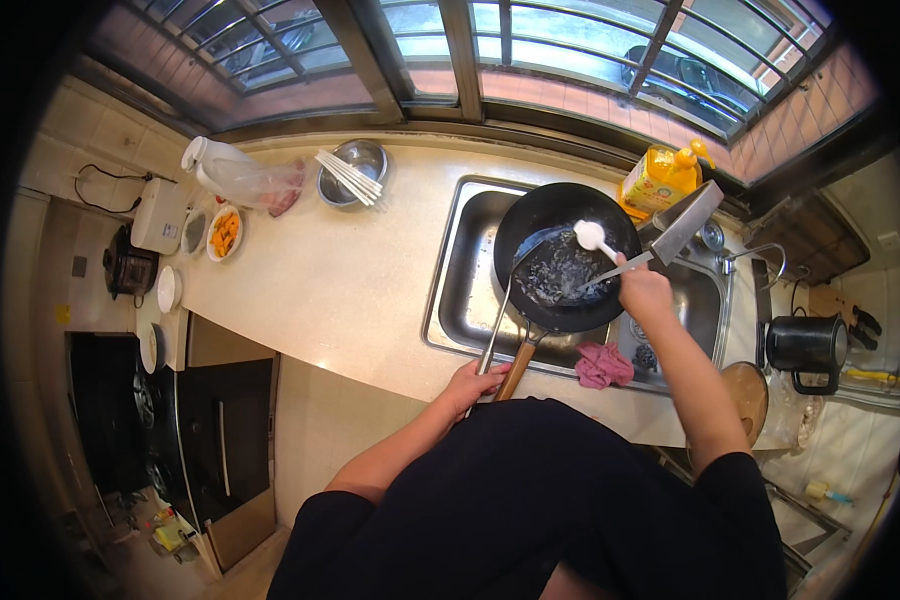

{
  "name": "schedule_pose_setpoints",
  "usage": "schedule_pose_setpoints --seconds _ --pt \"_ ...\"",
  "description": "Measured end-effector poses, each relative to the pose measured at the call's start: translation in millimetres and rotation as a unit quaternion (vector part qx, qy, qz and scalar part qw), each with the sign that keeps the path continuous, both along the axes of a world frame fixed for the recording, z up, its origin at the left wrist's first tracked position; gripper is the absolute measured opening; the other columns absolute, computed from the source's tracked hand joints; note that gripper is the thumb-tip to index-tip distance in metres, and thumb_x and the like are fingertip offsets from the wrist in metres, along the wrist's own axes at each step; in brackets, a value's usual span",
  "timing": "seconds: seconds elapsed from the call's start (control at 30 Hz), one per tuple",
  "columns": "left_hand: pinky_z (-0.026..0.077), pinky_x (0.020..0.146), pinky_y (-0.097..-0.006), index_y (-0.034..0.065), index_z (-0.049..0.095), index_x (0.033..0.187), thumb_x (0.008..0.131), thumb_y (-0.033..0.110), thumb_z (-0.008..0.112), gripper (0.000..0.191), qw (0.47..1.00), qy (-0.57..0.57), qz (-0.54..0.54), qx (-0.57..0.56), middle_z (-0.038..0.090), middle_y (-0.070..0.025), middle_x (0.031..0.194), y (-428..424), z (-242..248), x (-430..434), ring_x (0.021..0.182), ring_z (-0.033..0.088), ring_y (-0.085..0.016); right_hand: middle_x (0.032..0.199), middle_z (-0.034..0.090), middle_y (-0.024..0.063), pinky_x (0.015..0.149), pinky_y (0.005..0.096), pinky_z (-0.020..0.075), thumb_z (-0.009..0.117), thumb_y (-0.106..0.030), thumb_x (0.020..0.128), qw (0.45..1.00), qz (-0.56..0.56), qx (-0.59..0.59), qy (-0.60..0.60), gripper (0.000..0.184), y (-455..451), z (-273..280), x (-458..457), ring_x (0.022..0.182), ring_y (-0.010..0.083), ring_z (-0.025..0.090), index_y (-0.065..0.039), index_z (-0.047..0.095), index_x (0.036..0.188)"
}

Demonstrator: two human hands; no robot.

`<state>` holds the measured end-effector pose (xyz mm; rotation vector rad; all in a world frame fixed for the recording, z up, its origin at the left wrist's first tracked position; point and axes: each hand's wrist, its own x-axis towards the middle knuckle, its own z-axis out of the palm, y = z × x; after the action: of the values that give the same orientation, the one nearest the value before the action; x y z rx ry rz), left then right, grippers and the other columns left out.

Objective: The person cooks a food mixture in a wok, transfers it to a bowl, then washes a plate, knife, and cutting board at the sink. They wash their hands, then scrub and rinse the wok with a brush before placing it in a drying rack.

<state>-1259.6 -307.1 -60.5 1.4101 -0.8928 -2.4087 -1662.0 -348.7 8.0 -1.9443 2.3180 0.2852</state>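
Note:
A black wok (506, 225) with a wooden handle (519, 367) is over the double sink (450, 315), its handle toward me. My left hand (476, 386) is closed around the metal handle (499, 322) of a long utensil whose head rests inside the wok; its fingertips meet the wooden handle. My right hand (645, 292) grips the handle of a white-headed tool (591, 235), seemingly a dish brush, above the wok. A wide metal faucet (686, 225) reaches beside that hand, and what looks like a water stream runs into the wok, where the liquid is churned.
A pink cloth (604, 365) lies at the sink's front edge. Yellow oil bottles (660, 180) stand behind. At right are a black kettle (806, 352) and a round lid (746, 397). Leftward are a metal bowl (328, 187) with white sticks across it and a dish of orange pieces (225, 234).

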Motion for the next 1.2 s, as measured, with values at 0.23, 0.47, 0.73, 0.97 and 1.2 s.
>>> schedule_pose_setpoints --seconds 0.23,0.47,0.73,0.97,1.2 --pt "0.052 0.085 -0.0223 -0.0018 0.058 0.131 0.096 0.011 0.074 0.04 0.999 0.019 -0.012 -0.036 0.066 -0.0063 0.146 2 2 0 0.096 0.062 -0.005 0.099 0.07 0.0214 0.076 0.0547 0.0595 0.059 -0.025 0.103 0.985 -0.008 -0.013 -0.172 0.031 -1 -32 60 0.087 0.0423 0.073 -0.018 0.069 0.131" --pt "0.052 0.103 -0.0309 -0.0035 0.063 0.133 0.095 0.009 0.074 0.041 0.999 0.005 -0.006 -0.034 0.069 -0.0094 0.141 1 -2 -1 0.117 0.067 -0.014 0.105 0.071 0.0226 0.075 0.0538 0.06 0.057 -0.024 0.102 0.998 0.019 0.048 -0.027 0.037 11 7 -6 0.087 0.0419 0.074 -0.019 0.068 0.136" --pt "0.053 0.096 -0.0279 -0.0032 0.062 0.134 0.096 0.011 0.074 0.042 0.996 0.016 -0.023 -0.082 0.068 -0.0078 0.142 3 -5 -1 0.11 0.064 -0.009 0.103 0.072 0.0236 0.077 0.0554 0.06 0.055 -0.021 0.102 0.986 -0.003 -0.062 -0.155 0.031 -15 -33 62 0.088 0.0446 0.074 -0.015 0.067 0.13" --pt "0.053 0.098 -0.0288 -0.0034 0.061 0.136 0.097 0.012 0.074 0.044 0.996 -0.005 -0.038 -0.082 0.069 -0.0071 0.142 1 -7 -3 0.113 0.065 -0.01 0.117 0.073 0.0214 0.087 0.0525 0.0598 0.054 -0.023 0.101 0.996 -0.024 0.056 -0.061 0.043 -2 1 9 0.098 0.0406 0.075 -0.023 0.065 0.142" --pt "0.054 0.091 -0.0259 -0.0028 0.062 0.132 0.097 0.011 0.073 0.039 0.997 0.001 -0.035 -0.068 0.068 -0.0059 0.143 -2 -1 -4 0.102 0.064 -0.007 0.115 0.069 0.022 0.086 0.0532 0.0591 0.053 -0.017 0.101 0.992 -0.057 -0.017 -0.108 0.04 -31 -28 50 0.102 0.0441 0.072 -0.018 0.061 0.14"
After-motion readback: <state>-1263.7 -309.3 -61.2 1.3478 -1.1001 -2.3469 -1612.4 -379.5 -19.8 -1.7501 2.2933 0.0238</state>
